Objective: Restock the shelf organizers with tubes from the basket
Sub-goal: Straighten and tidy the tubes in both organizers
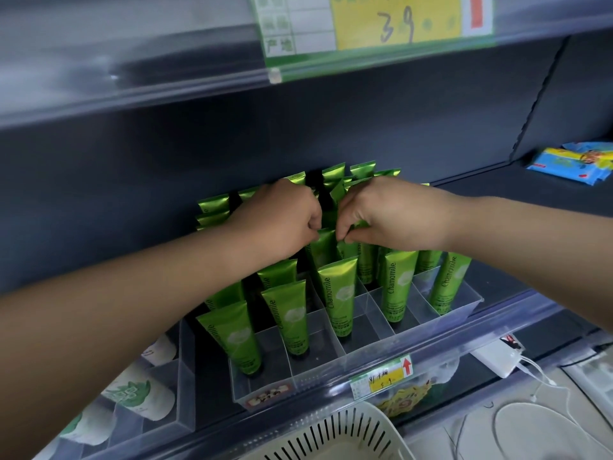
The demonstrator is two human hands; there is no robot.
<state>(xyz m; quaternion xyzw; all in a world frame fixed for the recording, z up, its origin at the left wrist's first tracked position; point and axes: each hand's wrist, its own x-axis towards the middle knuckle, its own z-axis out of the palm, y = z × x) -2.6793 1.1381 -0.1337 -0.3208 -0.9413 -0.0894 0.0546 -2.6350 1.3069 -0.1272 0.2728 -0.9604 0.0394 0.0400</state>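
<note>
Standing in the organizer (381, 343), green tubes (323, 250) are pinched at the top by left hand (282, 220) and right hand (394, 210).

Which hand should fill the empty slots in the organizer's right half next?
Right, probably. The right hand is just behind those slots; the left hand sits further left and would have to cross it. Both pinch tubes now.
</note>
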